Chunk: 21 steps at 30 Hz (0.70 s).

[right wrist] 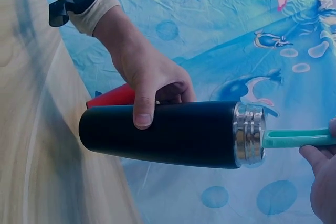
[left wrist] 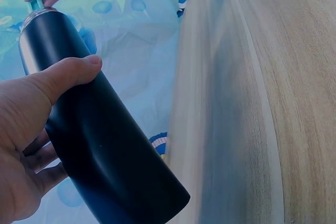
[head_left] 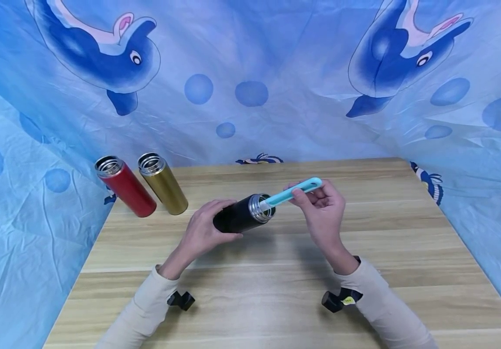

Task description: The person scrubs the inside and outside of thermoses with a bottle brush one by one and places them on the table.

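My left hand (head_left: 203,227) grips a black thermos bottle (head_left: 236,216) round its body, thumb on one side and fingers on the other. The bottle is tilted on its side above the table, and its uncapped steel neck (right wrist: 250,134) points toward my right hand (head_left: 325,211). Between thumb and fingers, that hand pinches a turquoise handle (head_left: 288,194) with a slot near its end. A pale stem (head_left: 265,205) runs from the handle into the bottle's mouth. Whatever is on its far end is hidden inside the bottle.
A red thermos bottle (head_left: 131,190) and a gold one (head_left: 165,189), both uncapped, stand at the back left of the wooden table (head_left: 259,300). Behind and beside the table hangs a blue sheet (head_left: 250,43) printed with dolphins. Black camera mounts are strapped to both wrists.
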Each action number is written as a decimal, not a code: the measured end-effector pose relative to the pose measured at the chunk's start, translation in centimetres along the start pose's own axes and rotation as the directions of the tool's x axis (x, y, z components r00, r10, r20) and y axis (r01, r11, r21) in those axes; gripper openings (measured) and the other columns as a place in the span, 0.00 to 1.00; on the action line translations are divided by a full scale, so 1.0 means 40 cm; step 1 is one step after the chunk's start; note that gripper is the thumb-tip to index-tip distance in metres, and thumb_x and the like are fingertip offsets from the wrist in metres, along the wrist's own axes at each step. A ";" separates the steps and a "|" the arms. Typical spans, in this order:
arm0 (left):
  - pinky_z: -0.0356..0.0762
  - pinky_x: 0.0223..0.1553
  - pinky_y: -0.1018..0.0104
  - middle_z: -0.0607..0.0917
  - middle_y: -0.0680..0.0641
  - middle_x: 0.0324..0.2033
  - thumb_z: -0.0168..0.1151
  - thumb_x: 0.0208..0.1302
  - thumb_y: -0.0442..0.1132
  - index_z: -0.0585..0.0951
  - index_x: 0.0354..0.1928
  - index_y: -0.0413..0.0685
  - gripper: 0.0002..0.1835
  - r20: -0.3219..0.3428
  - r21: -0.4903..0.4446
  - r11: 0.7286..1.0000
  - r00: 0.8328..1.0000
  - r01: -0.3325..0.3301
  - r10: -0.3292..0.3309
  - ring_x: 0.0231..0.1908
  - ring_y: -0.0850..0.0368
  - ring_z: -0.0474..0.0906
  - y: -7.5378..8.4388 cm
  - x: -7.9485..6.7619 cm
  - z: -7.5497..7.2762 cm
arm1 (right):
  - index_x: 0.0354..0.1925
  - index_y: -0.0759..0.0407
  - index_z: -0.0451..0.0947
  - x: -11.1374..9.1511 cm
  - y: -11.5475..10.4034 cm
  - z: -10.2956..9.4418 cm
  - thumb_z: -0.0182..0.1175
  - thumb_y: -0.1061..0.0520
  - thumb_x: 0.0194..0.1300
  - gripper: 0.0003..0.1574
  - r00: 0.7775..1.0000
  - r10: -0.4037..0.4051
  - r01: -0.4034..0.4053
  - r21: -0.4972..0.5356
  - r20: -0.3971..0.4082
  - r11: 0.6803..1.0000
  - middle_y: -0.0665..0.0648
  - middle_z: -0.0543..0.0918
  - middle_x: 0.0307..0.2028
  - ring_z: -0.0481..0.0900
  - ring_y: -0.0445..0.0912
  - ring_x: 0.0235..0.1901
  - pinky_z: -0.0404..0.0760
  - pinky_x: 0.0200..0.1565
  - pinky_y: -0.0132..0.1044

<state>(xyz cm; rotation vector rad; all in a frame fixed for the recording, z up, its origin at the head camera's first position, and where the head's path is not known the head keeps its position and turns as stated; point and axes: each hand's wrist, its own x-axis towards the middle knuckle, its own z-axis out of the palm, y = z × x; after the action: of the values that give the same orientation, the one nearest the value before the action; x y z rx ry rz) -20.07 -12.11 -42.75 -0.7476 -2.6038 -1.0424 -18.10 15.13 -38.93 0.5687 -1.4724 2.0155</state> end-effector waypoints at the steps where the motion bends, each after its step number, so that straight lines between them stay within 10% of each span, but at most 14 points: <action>1: 0.80 0.55 0.43 0.85 0.46 0.55 0.88 0.38 0.47 0.82 0.61 0.50 0.42 0.000 0.000 1.000 1.000 0.001 -0.001 0.56 0.47 0.81 0.000 0.000 0.000 | 0.42 0.81 0.74 -0.002 0.002 0.001 0.63 0.74 0.65 0.10 1.000 0.009 -0.009 -0.001 -0.006 1.000 0.63 0.90 0.38 0.90 0.50 0.36 0.88 0.38 0.42; 21: 0.80 0.56 0.42 0.85 0.45 0.56 0.88 0.38 0.47 0.81 0.62 0.50 0.43 -0.003 -0.001 1.000 1.000 0.016 -0.016 0.57 0.47 0.80 0.001 0.000 -0.001 | 0.40 0.74 0.76 -0.020 0.018 0.024 0.65 0.70 0.66 0.08 0.995 0.095 -0.096 -0.021 -0.019 0.995 0.65 0.89 0.39 0.90 0.48 0.35 0.88 0.39 0.44</action>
<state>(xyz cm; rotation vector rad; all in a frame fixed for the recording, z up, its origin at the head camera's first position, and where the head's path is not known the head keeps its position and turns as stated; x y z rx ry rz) -20.05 -12.13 -42.69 -0.7267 -2.6113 -1.0487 -17.97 13.91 -39.65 0.4778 -1.5357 2.0685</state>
